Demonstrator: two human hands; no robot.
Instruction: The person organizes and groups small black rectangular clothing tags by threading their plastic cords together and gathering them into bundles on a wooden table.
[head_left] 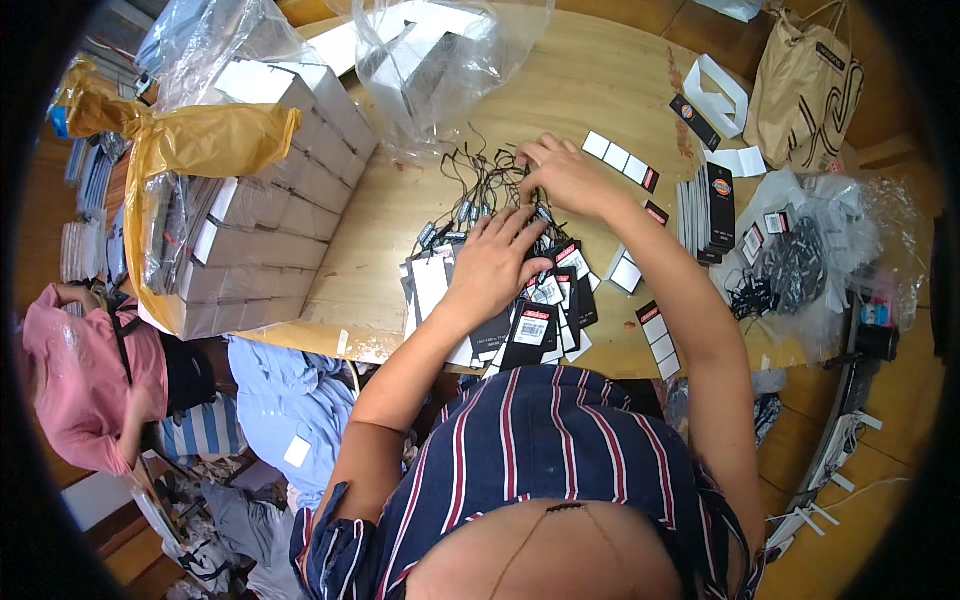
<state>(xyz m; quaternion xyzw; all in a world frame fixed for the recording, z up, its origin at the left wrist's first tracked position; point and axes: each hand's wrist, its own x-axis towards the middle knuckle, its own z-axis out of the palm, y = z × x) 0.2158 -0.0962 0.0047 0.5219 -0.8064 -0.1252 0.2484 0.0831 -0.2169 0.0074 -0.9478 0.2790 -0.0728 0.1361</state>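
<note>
Nearest, hang tags (531,330) are lying heaped on the desk (400,205), partly under the left hand (492,262). Farther off, the right hand (568,180) is curling at the black cords (487,178). Whether either hand is gripping anything, I cannot tell.

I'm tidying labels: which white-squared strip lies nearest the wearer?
The black-ended strip of white squares, just right of the black hang tags; the others lie farther away.

Smooth card tags (531,328), glossy plastic bag (492,62), wood-grained table (605,85).
</note>
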